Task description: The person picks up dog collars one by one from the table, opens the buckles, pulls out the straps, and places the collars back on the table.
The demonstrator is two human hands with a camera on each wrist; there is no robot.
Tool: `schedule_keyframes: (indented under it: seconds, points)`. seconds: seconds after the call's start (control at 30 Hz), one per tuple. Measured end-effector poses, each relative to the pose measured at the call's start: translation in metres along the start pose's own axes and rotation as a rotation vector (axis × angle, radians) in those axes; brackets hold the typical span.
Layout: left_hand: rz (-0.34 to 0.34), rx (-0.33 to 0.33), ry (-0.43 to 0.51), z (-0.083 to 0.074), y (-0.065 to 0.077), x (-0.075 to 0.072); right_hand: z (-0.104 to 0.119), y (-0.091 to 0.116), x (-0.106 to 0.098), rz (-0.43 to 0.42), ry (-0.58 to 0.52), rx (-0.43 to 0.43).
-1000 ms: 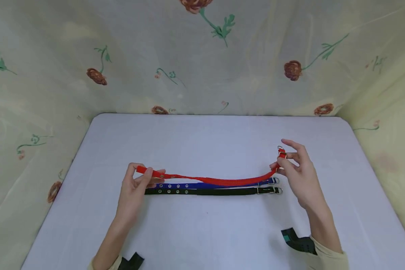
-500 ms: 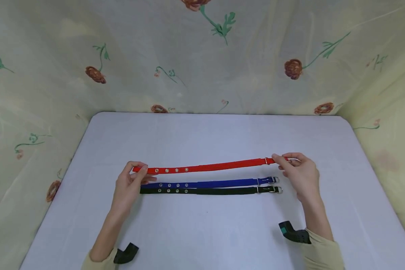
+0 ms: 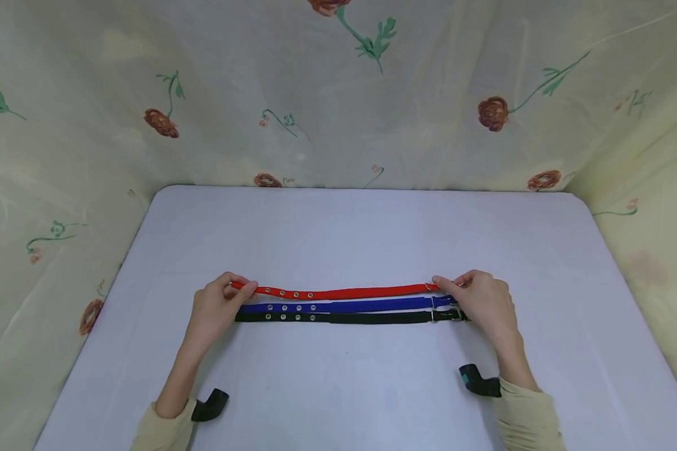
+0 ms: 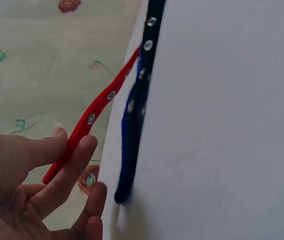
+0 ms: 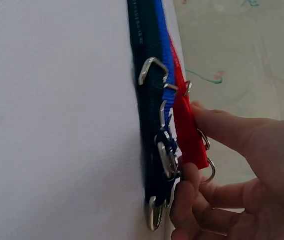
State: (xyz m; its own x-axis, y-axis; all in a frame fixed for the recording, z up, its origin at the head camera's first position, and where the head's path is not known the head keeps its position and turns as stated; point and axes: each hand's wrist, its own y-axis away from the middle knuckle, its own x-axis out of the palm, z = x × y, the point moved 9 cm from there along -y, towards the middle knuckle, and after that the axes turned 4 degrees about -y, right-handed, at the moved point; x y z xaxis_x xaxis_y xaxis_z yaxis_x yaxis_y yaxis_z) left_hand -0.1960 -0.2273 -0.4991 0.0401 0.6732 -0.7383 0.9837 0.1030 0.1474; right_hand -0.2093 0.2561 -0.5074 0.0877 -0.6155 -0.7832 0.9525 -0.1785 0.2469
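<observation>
A red collar (image 3: 361,292) with metal eyelets stretches between the two hands, just beyond two other collars. My left hand (image 3: 217,307) pinches its plain tip between thumb and finger, as the left wrist view also shows. At the buckle end, my right hand (image 3: 485,304) grips the red strap near its metal rings, thumb on one side and fingers on the other. A blue collar (image 3: 372,305) lies straight on the table, and nearest the body is a black collar (image 3: 372,319) parallel to it. Their buckles (image 5: 166,155) show beside my right fingers in the right wrist view.
The table (image 3: 338,388) has a white cover. Behind it and at both sides hangs a pale curtain (image 3: 214,150) printed with flowers. A dark wrist device (image 3: 210,405) sits at the left sleeve, another dark wrist device (image 3: 479,381) at the right.
The red collar, sagging over the others at first, was drawn straight farther back, then brought nearer to the blue one. My right hand has come down and slightly left; the left hand keeps its pinch.
</observation>
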Motion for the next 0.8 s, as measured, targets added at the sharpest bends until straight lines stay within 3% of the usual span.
schedule_keyframes:
  seconds: [0.2,0.37,0.53,0.8]
  points:
    - [0.002,0.012,-0.079,0.006,-0.001,0.003,0.005,0.001,0.004,-0.015,0.052,-0.08]
    - [0.052,0.012,-0.192,0.008,0.0,0.011,0.005,0.002,0.007,-0.025,0.072,-0.077]
    - [0.038,0.034,-0.306,0.004,0.002,0.013,0.005,0.002,0.008,-0.016,0.078,-0.069]
    - [0.01,0.017,-0.321,0.001,0.005,0.012,0.005,0.001,0.009,0.021,0.075,-0.079]
